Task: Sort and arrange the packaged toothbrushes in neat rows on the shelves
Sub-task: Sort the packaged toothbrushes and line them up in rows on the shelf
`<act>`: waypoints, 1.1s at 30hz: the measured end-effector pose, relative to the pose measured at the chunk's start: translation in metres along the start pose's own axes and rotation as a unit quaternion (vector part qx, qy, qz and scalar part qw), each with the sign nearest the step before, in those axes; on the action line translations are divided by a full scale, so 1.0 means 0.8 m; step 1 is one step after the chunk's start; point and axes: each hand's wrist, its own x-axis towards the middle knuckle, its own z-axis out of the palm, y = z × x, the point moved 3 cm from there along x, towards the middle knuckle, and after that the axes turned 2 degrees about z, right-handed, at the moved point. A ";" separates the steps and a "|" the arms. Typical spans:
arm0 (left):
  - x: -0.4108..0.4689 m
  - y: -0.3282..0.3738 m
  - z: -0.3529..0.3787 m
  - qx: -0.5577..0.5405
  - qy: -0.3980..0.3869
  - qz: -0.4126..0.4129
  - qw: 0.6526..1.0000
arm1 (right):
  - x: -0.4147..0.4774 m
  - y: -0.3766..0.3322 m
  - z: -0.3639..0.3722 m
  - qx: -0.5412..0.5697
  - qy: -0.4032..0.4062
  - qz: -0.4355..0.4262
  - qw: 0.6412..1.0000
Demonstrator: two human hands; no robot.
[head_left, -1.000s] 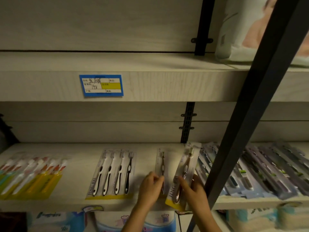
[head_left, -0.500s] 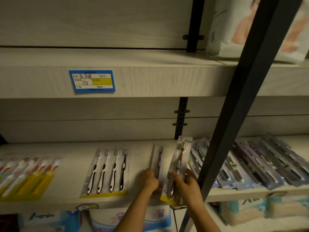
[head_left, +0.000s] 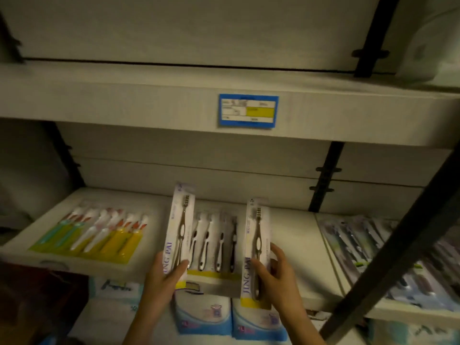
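Toothbrush pack in the left hand (head_left: 181, 232): "JING PAI" in purple letters running up the white card beside the handle; toothbrush pack in the right hand (head_left: 257, 252): "JING PAI" in the same purple lettering along its left edge; shelf label (head_left: 248, 110), blue-bordered with a yellow field, on the front edge of the upper shelf: print too blurred to read; packets on the lower shelf (head_left: 117, 287): dark script, illegible.

Price label (head_left: 248, 110): blue-bordered, yellow field, on upper shelf edge.
Dark diagonal post (head_left: 403, 235): crosses right foreground.
Black upright bracket (head_left: 326, 175): against back panel.
Blue-and-white soft packs (head_left: 204, 317): below the shelf.
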 end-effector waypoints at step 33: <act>0.160 -0.030 -0.199 -0.027 -0.171 0.045 0.984 | 0.099 -0.038 0.310 -0.493 0.086 0.027 0.865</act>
